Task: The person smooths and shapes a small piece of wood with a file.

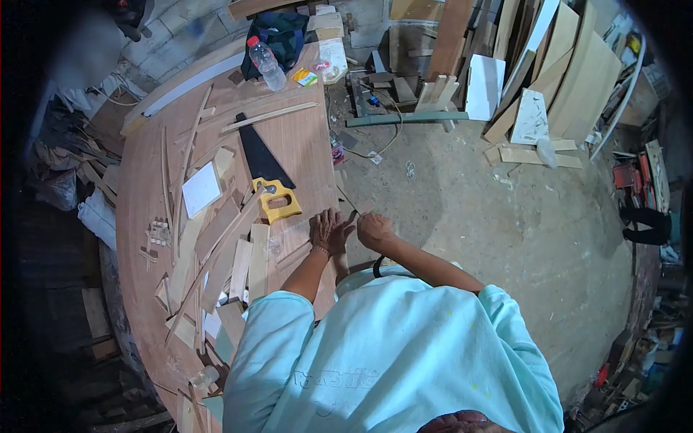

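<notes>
My left hand (328, 229) lies on the right edge of the wooden tabletop (307, 151), fingers stretched out and pressed down. Just beside it, past the edge, my right hand (375, 231) is closed in a fist. A thin, dark, rod-like tool (348, 199) sticks out of that fist toward the upper left; its exact kind is too small to tell, and the fist hides its grip end. Close to my left hand rests a handsaw (266, 155) with a yellow handle, its black blade pointing away from me.
Wood strips and offcuts (216, 252) cover the left of the tabletop, with a white block (202, 190) among them. At the far end stand a water bottle (267, 65) and a dark bag (278, 40). Boards (556, 58) lean against the back wall, above the concrete floor (491, 216).
</notes>
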### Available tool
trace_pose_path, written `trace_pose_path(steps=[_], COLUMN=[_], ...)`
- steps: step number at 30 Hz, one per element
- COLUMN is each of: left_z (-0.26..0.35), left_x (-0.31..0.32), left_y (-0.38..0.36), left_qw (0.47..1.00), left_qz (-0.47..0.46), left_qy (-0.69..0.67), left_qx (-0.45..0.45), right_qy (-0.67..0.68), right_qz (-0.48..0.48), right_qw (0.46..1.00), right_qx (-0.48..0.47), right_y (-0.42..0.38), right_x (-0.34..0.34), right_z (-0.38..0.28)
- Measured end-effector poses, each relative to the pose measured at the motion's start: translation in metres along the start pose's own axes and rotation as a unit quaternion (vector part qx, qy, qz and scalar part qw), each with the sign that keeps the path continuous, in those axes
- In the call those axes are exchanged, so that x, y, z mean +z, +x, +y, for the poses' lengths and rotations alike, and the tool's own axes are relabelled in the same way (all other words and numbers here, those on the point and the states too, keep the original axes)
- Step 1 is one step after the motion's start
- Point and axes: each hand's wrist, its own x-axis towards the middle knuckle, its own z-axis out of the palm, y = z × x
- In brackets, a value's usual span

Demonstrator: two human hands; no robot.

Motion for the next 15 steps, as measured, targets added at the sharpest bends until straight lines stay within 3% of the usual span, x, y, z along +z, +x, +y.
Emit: trace_pose_path(steps=[3, 8, 14, 15], left_z=[0.000, 0.010, 0.003, -0.003], left_x=[0.009, -0.012, -0.002, 0.006], left_y=[0.001, 0.006, 0.005, 0.006], left_qw=[1.000, 0.998, 0.999, 1.000], left_qz=[0.005, -0.033, -0.009, -0.008], left_qy=[-0.019, -0.029, -0.017, 0.018], left_qx=[-0.009, -0.047, -0.040, 0.004], right_qy=[0.040, -0.045, -0.019, -0.018], right_qz=[0.011, 0.052, 0.050, 0.048], right_qw=[0.997, 0.997, 0.998, 0.999], right_qx=[0.060, -0.030, -0.016, -0.016], right_y=[0.005, 0.004, 0.007, 0.007], right_x=[0.003, 0.003, 0.012, 0.011], right_z=[0.000, 0.003, 0.008, 0.008])
